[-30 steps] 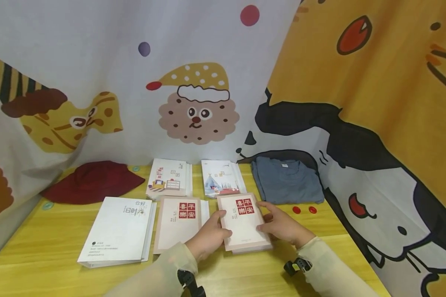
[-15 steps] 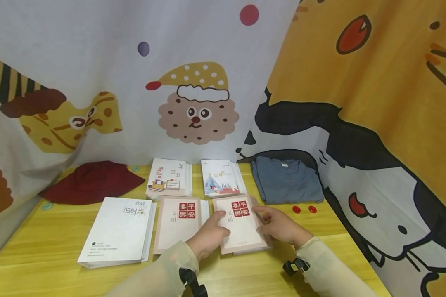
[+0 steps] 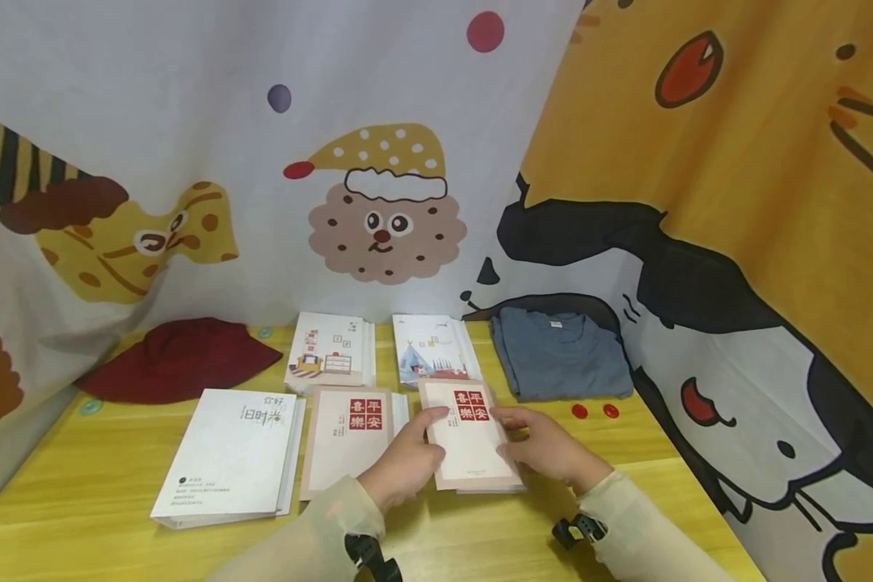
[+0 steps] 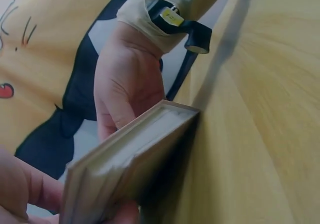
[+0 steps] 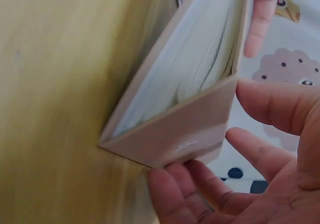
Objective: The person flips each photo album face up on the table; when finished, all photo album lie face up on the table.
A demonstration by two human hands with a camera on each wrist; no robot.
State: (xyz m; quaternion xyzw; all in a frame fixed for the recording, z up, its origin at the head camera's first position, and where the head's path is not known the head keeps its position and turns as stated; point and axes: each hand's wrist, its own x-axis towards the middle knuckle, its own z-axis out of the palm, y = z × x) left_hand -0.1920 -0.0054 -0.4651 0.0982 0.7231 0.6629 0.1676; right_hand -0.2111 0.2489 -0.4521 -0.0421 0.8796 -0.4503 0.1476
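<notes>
A pale pink photo album (image 3: 473,453) with red square characters on its cover stands slightly raised off the table between both hands. My left hand (image 3: 404,459) grips its left edge, thumb on the front cover and the other fingers mostly hidden underneath. On the spine side, my right hand (image 3: 553,446) holds it with the thumb at the cover edge and curled fingers against the spine, as the right wrist view shows. White pages fill the album (image 5: 200,59) between its covers. Close by the left hand lies a matching pink album (image 3: 345,461).
A large white album (image 3: 225,453) lies at the left. Two illustrated albums (image 3: 327,347) stand in the back row, between a dark red hat (image 3: 189,360) and a folded blue-grey shirt (image 3: 563,356). Red discs (image 3: 579,411) lie before the shirt. A printed curtain (image 3: 211,81) hangs behind.
The held album's front cover first slid left, showing more of the spine side, then came back squarer over it. Both hands have kept their hold, and the other things stayed in place.
</notes>
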